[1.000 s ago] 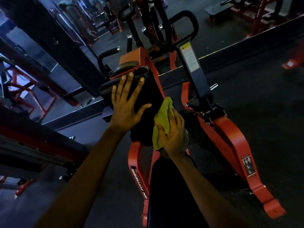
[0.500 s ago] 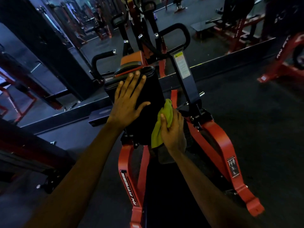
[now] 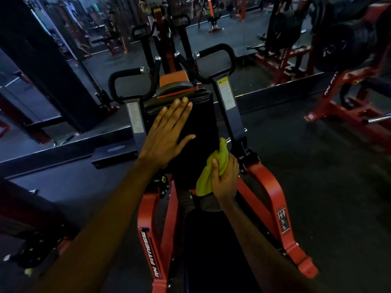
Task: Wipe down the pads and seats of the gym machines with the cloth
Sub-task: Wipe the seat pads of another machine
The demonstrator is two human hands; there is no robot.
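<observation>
Under our left hand, spread wide with straight fingers, lies the black pad of the machine, and our palm rests flat on its upper left part. Just below and to the right of that hand, our right hand grips the bunched green cloth at the pad's lower right edge. Below both hands the dark seat sits between red frame legs.

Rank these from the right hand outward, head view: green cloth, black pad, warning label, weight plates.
1. green cloth, gripped in the right hand.
2. black pad, just up-left.
3. warning label, on the right upright.
4. weight plates, far right.
</observation>
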